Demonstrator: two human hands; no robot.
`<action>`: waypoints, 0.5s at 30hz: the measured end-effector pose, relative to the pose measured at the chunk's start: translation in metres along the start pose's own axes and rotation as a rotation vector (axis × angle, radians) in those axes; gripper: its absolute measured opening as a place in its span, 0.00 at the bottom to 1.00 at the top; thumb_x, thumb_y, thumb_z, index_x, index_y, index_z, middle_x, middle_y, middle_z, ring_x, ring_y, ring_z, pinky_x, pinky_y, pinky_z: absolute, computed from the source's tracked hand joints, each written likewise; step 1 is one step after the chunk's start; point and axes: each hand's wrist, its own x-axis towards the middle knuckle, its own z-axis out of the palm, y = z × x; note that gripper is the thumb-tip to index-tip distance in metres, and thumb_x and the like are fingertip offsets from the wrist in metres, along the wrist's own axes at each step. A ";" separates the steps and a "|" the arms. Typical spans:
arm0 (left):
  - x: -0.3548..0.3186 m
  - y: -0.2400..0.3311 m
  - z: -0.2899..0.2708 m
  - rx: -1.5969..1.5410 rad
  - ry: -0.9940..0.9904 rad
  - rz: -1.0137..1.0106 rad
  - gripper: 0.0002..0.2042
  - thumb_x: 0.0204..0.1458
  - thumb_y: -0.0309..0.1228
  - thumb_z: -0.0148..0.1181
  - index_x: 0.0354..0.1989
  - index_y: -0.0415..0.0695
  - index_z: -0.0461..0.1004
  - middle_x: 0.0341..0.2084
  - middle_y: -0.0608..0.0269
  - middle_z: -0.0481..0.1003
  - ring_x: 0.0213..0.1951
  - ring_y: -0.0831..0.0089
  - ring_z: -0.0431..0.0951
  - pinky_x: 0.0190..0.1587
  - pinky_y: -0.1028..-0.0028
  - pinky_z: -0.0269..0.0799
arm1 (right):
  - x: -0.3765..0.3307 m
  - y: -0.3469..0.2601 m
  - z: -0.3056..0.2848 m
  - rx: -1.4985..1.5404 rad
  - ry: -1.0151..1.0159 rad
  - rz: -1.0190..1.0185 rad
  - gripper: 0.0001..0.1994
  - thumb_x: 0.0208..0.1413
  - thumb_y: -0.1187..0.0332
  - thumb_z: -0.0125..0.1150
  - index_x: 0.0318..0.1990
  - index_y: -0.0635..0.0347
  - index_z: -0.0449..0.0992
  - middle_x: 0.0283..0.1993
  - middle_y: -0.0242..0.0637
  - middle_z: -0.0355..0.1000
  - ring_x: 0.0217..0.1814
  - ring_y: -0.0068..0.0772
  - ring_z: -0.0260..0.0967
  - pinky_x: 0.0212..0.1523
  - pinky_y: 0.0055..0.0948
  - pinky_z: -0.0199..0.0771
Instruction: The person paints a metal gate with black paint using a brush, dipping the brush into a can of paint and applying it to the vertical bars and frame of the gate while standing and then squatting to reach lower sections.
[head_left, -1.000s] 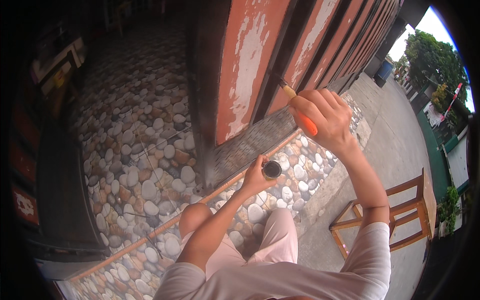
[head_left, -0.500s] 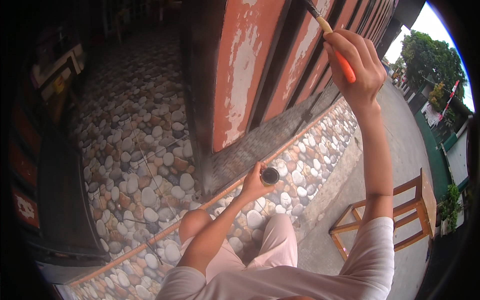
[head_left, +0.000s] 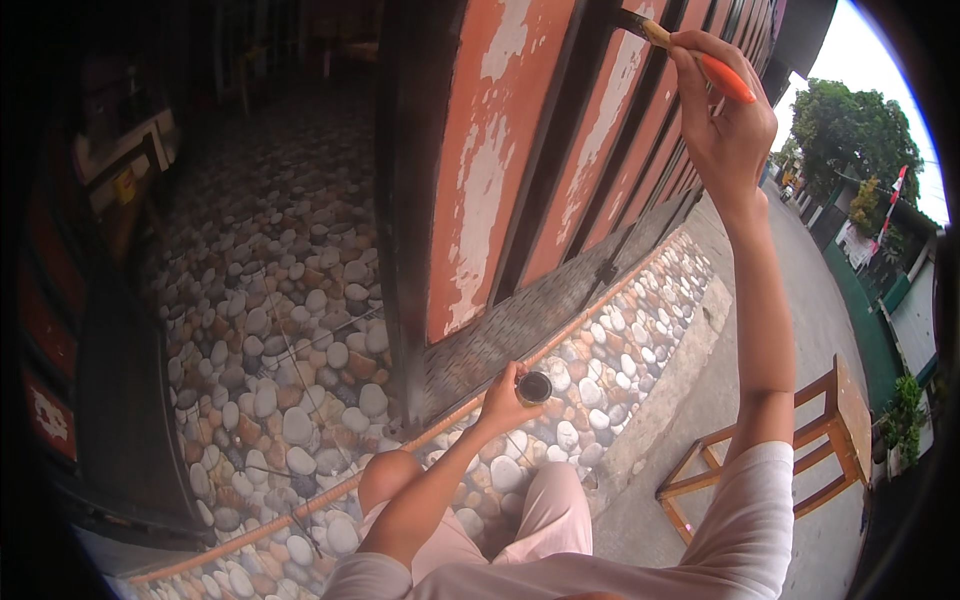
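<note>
Raised high at the upper right, my right hand [head_left: 728,115] is closed round a paintbrush [head_left: 722,77] with an orange and pale wooden handle. Its dark bristles point left and meet, or nearly meet, a black strip of the slatted gate [head_left: 548,150]; contact is hard to tell. The gate's orange-red panels have peeling paint with pale patches. Low in the middle, above my knees, my left hand [head_left: 507,402] grips a small round cup [head_left: 534,388] with dark contents. The fingers on its far side are partly hidden.
A wooden stool [head_left: 835,425] lies tipped on the concrete at the right. Pebble-patterned tiles [head_left: 300,400] cover the ground, crossed by a thin orange-brown edge strip. The dark gate post [head_left: 400,250] stands left of the panels. A road with greenery and a green wall runs along the right.
My right hand has shifted slightly right, and the brush has tilted flatter with its handle swinging right. The cup in my left hand appears a little lower as the view has tilted.
</note>
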 end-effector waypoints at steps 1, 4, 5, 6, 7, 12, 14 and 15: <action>-0.001 0.001 -0.001 0.000 0.001 -0.001 0.34 0.34 0.34 0.74 0.50 0.45 0.59 0.46 0.53 0.71 0.51 0.53 0.73 0.52 0.61 0.69 | 0.001 -0.005 -0.001 -0.094 -0.026 -0.053 0.10 0.55 0.62 0.67 0.44 0.51 0.80 0.35 0.27 0.79 0.33 0.25 0.76 0.29 0.23 0.75; -0.002 0.004 0.000 0.005 -0.006 0.004 0.34 0.34 0.34 0.74 0.50 0.45 0.60 0.46 0.53 0.71 0.50 0.53 0.73 0.51 0.61 0.69 | -0.013 -0.008 0.002 -0.221 -0.140 -0.332 0.11 0.52 0.62 0.69 0.42 0.49 0.80 0.37 0.24 0.79 0.34 0.23 0.75 0.31 0.22 0.75; -0.003 0.005 -0.002 0.003 -0.011 -0.014 0.34 0.34 0.34 0.74 0.49 0.45 0.60 0.46 0.53 0.71 0.50 0.53 0.74 0.51 0.61 0.69 | -0.020 -0.018 0.001 -0.172 -0.229 -0.332 0.10 0.50 0.63 0.70 0.41 0.48 0.80 0.39 0.23 0.78 0.37 0.22 0.74 0.32 0.21 0.76; -0.003 0.006 -0.005 0.000 -0.017 -0.031 0.34 0.34 0.35 0.74 0.49 0.45 0.60 0.46 0.53 0.71 0.50 0.53 0.74 0.50 0.61 0.69 | -0.027 -0.027 -0.002 -0.109 -0.301 -0.336 0.09 0.51 0.63 0.69 0.39 0.49 0.79 0.35 0.24 0.78 0.35 0.22 0.74 0.33 0.22 0.77; -0.003 0.006 -0.006 0.002 -0.013 -0.031 0.34 0.34 0.35 0.74 0.49 0.45 0.60 0.46 0.53 0.71 0.50 0.53 0.74 0.50 0.61 0.69 | -0.035 -0.036 -0.005 -0.027 -0.340 -0.286 0.08 0.51 0.64 0.69 0.39 0.50 0.79 0.34 0.26 0.77 0.34 0.23 0.74 0.31 0.23 0.76; -0.004 0.001 -0.008 0.016 0.024 -0.006 0.34 0.33 0.35 0.75 0.49 0.45 0.60 0.46 0.53 0.71 0.49 0.54 0.74 0.49 0.61 0.70 | -0.037 -0.042 0.001 0.318 -0.334 0.221 0.08 0.58 0.62 0.65 0.40 0.54 0.79 0.30 0.31 0.77 0.21 0.22 0.69 0.20 0.23 0.68; -0.003 0.002 -0.003 0.009 0.004 -0.004 0.34 0.33 0.35 0.75 0.49 0.45 0.60 0.46 0.53 0.71 0.49 0.54 0.74 0.49 0.61 0.70 | -0.033 -0.023 0.004 0.289 -0.330 0.257 0.10 0.60 0.61 0.64 0.42 0.55 0.79 0.31 0.32 0.78 0.18 0.22 0.66 0.18 0.22 0.64; -0.003 0.003 -0.001 0.005 -0.008 -0.002 0.34 0.33 0.35 0.75 0.49 0.45 0.60 0.46 0.53 0.71 0.49 0.54 0.74 0.49 0.61 0.70 | -0.027 -0.015 0.004 0.211 -0.266 0.205 0.09 0.60 0.61 0.64 0.42 0.55 0.79 0.31 0.32 0.78 0.18 0.22 0.66 0.18 0.23 0.64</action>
